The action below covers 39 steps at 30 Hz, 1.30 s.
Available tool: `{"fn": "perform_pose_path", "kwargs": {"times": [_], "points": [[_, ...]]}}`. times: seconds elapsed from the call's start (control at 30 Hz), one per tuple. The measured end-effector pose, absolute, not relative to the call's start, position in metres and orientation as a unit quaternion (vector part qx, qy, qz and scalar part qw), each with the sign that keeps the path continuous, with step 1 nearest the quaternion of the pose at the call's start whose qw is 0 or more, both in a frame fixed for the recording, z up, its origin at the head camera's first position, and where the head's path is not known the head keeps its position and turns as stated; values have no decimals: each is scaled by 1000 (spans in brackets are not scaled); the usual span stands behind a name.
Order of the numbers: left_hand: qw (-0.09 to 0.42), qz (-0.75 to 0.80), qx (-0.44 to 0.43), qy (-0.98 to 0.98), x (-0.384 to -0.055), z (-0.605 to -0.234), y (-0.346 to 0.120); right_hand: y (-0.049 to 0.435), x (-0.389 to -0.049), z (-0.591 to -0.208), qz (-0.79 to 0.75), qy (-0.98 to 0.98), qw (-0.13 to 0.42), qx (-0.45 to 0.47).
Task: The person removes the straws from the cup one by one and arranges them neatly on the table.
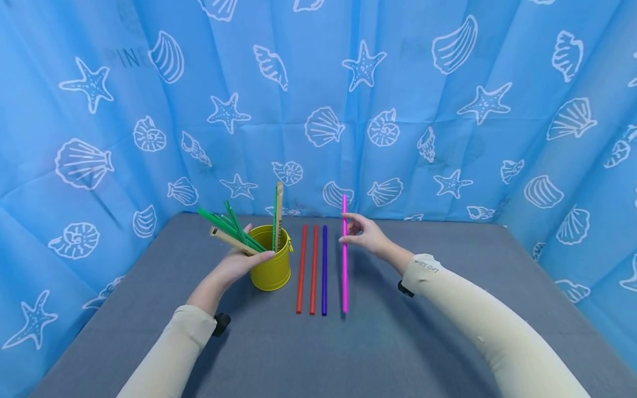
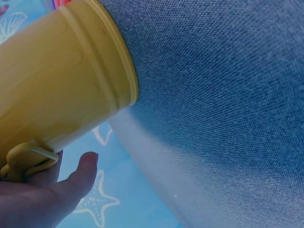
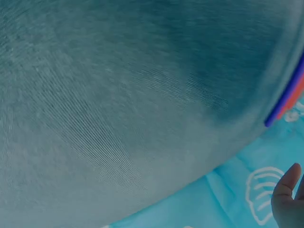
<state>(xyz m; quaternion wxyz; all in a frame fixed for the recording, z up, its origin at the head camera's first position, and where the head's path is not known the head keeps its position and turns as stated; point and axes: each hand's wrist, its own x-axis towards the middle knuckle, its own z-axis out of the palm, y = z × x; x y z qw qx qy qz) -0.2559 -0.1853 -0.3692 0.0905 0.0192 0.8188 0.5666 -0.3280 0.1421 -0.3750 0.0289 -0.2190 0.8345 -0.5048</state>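
My left hand [image 1: 238,264] grips the side of a small yellow bucket [image 1: 270,275], its thumb along the near rim and fingers round the far side. Several green sticks [image 1: 226,221] and tan strips [image 1: 280,213] with dark print stand in the bucket, most leaning left over the hand. With thumb and forefinger my right hand [image 1: 367,233] pinches a long magenta stick [image 1: 345,276], which lines up beside the others. Between bucket and magenta stick lie two red sticks [image 1: 313,271] and a blue stick [image 1: 325,271], side by side. Only fingertips of the right hand [image 3: 287,199] show in its wrist view.
A grey cloth-covered table [image 1: 278,354] carries everything. Blue curtains [image 1: 318,66] with white shells and starfish hang behind and at both sides, close to the table's edges. A yellow handle loop [image 2: 31,159] sticks out from the bucket's side.
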Motion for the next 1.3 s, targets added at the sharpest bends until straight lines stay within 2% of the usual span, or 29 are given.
{"fn": "perform_pose_path", "kwargs": {"times": [0.3,0.7,1.07,1.3], "points": [[88,558,15,825,-255,-370,-186,136,-338,-401,-459,859,50,-222],[88,557,12,826,-255,-370,-183,139,-351,-416,-414,875,108,-226],[90,562,18,822,-255,-368,-185,132,-331,-406,-300,914,179,-205],[85,555,16,827,-256,-372,-185,123,-322,-407,-216,939,176,-202]]}}
